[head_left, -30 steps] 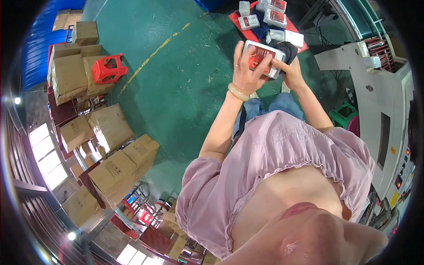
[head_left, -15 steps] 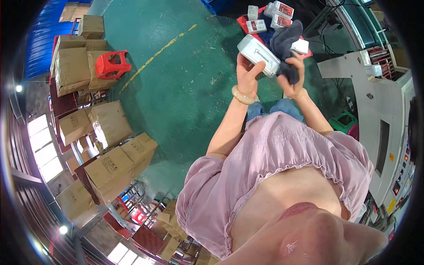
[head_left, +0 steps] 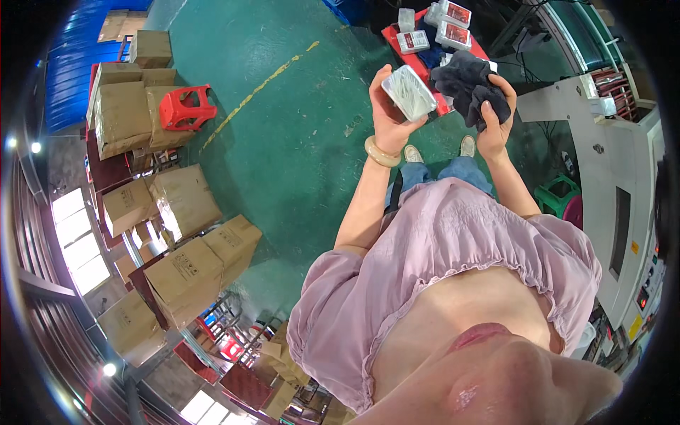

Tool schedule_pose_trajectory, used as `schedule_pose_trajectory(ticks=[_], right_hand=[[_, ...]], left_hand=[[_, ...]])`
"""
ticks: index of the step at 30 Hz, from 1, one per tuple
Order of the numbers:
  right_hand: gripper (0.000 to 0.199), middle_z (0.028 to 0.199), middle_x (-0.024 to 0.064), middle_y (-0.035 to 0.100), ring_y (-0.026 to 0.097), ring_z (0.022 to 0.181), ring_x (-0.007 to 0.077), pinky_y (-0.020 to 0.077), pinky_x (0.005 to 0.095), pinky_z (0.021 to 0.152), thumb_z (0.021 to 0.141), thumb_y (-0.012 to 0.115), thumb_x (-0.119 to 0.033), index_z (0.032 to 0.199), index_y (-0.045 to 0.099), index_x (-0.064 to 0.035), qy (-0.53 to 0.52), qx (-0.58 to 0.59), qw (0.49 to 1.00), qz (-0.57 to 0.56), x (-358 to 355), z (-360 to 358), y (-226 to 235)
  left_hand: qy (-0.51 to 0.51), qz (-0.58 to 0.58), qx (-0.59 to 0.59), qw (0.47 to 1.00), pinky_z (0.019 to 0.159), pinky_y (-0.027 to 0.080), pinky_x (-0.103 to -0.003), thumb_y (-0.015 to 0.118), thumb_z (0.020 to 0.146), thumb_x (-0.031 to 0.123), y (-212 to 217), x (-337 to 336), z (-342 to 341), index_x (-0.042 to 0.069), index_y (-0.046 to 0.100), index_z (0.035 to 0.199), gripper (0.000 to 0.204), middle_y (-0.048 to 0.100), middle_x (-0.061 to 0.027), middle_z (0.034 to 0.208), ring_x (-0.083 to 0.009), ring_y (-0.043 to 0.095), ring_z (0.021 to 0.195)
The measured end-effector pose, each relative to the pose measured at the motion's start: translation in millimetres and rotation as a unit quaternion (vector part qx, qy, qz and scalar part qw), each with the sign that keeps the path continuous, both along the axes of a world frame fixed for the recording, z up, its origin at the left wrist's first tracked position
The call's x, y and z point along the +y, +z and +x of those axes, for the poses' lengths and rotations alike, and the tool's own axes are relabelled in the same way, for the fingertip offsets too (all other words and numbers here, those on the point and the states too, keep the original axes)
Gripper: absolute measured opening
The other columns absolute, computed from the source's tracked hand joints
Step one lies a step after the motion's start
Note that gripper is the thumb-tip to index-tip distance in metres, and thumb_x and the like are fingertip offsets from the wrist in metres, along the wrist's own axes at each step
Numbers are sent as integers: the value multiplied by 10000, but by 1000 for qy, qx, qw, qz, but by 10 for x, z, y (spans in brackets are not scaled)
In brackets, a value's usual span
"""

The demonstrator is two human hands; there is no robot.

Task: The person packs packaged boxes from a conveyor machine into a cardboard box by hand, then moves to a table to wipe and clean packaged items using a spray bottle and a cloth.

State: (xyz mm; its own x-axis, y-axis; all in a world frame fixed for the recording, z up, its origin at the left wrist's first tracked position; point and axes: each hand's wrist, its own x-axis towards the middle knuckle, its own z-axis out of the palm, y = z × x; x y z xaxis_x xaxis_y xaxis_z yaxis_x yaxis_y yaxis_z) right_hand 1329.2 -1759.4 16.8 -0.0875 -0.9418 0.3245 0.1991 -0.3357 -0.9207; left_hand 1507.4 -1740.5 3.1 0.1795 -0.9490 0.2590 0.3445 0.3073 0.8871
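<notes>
A clear plastic box [head_left: 409,93] with thin pale sticks showing through it is held up in my left hand [head_left: 389,117], the fingers around its side and end. My right hand [head_left: 497,122] grips a crumpled dark grey cloth [head_left: 471,86] just to the right of the box, with a gap between them. Beyond both hands stands a red stool or small table [head_left: 394,44]. On it lie several similar boxes, among them a white-labelled box [head_left: 411,42] and a red-labelled box [head_left: 453,35].
On the right stands a pale grey machine [head_left: 602,156] beside a conveyor [head_left: 577,42]. A green stool [head_left: 556,193] sits near its base. Stacked cardboard cartons [head_left: 191,273] line the left, with a red stool [head_left: 188,108] on top. Green floor [head_left: 283,142] lies between.
The box has turned in my left hand, so a see-through face shows instead of the white one. My right hand with the cloth has moved right, away from the box.
</notes>
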Motion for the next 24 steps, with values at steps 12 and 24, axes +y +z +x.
schedule_pose_trajectory(ticks=[12, 24], right_hand=[[258, 1118, 69, 552, 526, 1004, 179, 405, 282, 887, 805, 594, -27, 1062, 599, -57, 57, 144, 987, -47, -439, 216, 190], [222, 1014, 3, 572, 508, 923, 76, 386, 209, 832, 852, 574, -72, 1071, 601, -41, 32, -61, 981, 183, -262, -58, -208]], left_hand=[[234, -235, -498, 801, 982, 296, -543, 700, 541, 37, 10, -93, 246, 143, 483, 1085, 596, 400, -134, 1252, -428, 320, 1217], [63, -37, -6, 997, 1010, 352, -411, 798, 523, 0, -25, 55, 307, 118, 192, 1375, 1053, 282, -86, 1392, -270, 341, 1259]])
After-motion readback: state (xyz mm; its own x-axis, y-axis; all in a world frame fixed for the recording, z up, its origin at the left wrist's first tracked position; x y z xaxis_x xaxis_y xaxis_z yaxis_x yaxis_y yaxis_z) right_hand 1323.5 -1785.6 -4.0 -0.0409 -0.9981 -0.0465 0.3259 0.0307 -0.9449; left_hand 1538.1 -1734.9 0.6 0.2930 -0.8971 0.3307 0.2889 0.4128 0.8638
